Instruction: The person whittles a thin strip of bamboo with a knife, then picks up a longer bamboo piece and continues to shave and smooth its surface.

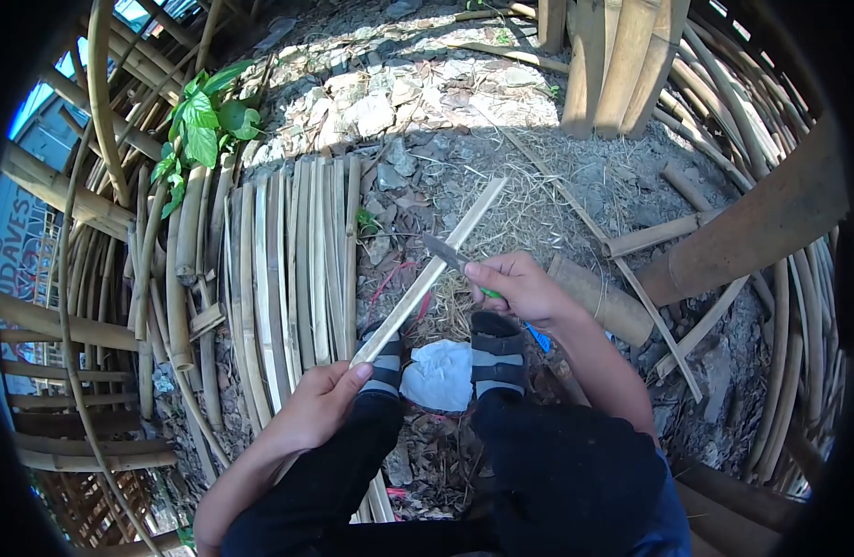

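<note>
My left hand [326, 399] is closed around the lower end of a pale bamboo strip [413, 295], which slants up and away to the right. My right hand [515, 288] grips a knife by its green handle, most of it hidden in my fingers. The knife's short dark blade [443, 251] lies across the upper part of the strip and appears to touch it. Beneath the strip are my two sandalled feet, with a crumpled white cloth or sheet [438, 376] between them.
Many split bamboo strips [292, 251] lie side by side on the left. A thick cut bamboo piece [601, 299] rests right of my right hand. Bamboo poles [622, 65] stand at the back right, and a leafy plant [200, 121] grows at the left. Dry shavings and stones cover the ground.
</note>
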Demonstrator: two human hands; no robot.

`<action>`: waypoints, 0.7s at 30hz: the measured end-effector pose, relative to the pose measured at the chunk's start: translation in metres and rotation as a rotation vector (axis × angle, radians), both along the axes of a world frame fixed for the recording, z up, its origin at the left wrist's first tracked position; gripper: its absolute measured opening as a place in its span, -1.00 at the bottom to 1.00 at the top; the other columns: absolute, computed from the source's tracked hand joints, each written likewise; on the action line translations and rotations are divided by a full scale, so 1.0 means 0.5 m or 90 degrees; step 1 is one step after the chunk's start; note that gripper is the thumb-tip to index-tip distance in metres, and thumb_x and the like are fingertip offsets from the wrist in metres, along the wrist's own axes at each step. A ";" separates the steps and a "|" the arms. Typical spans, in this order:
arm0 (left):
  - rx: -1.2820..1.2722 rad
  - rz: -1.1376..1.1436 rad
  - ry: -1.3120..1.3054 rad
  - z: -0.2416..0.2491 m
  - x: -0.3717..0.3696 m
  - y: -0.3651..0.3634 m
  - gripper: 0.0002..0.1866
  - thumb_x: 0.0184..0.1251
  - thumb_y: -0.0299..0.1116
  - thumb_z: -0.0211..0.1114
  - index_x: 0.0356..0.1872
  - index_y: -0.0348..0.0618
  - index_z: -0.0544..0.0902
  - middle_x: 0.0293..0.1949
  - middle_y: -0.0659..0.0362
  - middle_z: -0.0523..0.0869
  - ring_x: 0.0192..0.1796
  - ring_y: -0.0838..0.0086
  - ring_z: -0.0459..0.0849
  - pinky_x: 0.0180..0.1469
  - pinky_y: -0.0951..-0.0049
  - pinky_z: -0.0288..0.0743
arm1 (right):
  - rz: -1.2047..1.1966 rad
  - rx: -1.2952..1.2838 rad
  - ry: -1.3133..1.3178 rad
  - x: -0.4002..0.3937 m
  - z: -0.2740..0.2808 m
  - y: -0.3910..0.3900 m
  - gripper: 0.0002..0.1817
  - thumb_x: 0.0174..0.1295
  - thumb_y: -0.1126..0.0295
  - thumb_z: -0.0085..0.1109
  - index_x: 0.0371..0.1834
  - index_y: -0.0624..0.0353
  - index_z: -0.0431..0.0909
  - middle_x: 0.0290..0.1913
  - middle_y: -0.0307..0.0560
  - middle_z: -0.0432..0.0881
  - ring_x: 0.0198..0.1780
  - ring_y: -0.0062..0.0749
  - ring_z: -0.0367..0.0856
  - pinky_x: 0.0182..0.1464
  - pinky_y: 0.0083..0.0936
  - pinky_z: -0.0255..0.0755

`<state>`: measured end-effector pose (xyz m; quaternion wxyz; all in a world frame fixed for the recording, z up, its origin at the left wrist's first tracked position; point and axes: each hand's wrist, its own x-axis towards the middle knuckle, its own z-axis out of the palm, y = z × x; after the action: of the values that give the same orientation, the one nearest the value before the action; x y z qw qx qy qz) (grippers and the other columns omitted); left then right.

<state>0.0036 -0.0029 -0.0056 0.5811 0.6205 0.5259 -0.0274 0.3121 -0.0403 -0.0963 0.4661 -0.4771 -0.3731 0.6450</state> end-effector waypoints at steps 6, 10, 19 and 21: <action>-0.024 -0.001 -0.007 -0.005 0.002 -0.001 -0.50 0.64 -0.04 0.03 -0.50 -0.19 0.48 -0.67 0.42 0.33 -0.61 0.72 0.24 -0.58 0.54 0.15 | -0.129 -0.045 -0.002 0.081 -0.001 0.014 -0.54 0.50 0.05 0.08 -0.47 0.18 0.57 -0.68 -0.42 0.29 -0.65 -0.75 0.17 -0.57 -0.68 0.05; -0.046 0.011 -0.010 -0.002 0.011 0.001 -0.51 0.64 -0.04 0.02 -0.49 -0.18 0.48 -0.68 0.43 0.33 -0.62 0.72 0.24 -0.59 0.55 0.13 | 0.021 -0.039 0.014 -0.030 0.020 -0.028 -0.54 0.51 0.05 0.08 -0.48 0.17 0.54 -0.67 -0.41 0.32 -0.67 -0.78 0.15 -0.61 -0.71 0.00; -0.063 0.015 -0.022 0.003 0.010 0.000 -0.53 0.65 -0.05 0.00 -0.48 -0.14 0.45 -0.68 0.45 0.29 -0.64 0.73 0.21 -0.60 0.57 0.11 | 0.059 -0.002 0.038 -0.013 0.017 -0.012 -0.57 0.47 0.11 0.16 -0.46 0.23 0.61 -0.67 -0.37 0.38 -0.66 -0.76 0.24 -0.59 -0.70 0.06; -0.036 0.007 -0.015 0.002 0.006 0.001 -0.53 0.65 -0.05 0.00 -0.47 -0.16 0.46 -0.68 0.45 0.29 -0.63 0.73 0.22 -0.59 0.57 0.11 | 0.017 -0.013 0.005 0.008 0.011 -0.004 -0.57 0.47 0.11 0.16 -0.46 0.22 0.60 -0.67 -0.37 0.38 -0.66 -0.75 0.24 -0.59 -0.70 0.06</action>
<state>0.0067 -0.0026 -0.0046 0.6045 0.6010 0.5218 -0.0317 0.3163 -0.0423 -0.0909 0.4537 -0.4744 -0.3713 0.6568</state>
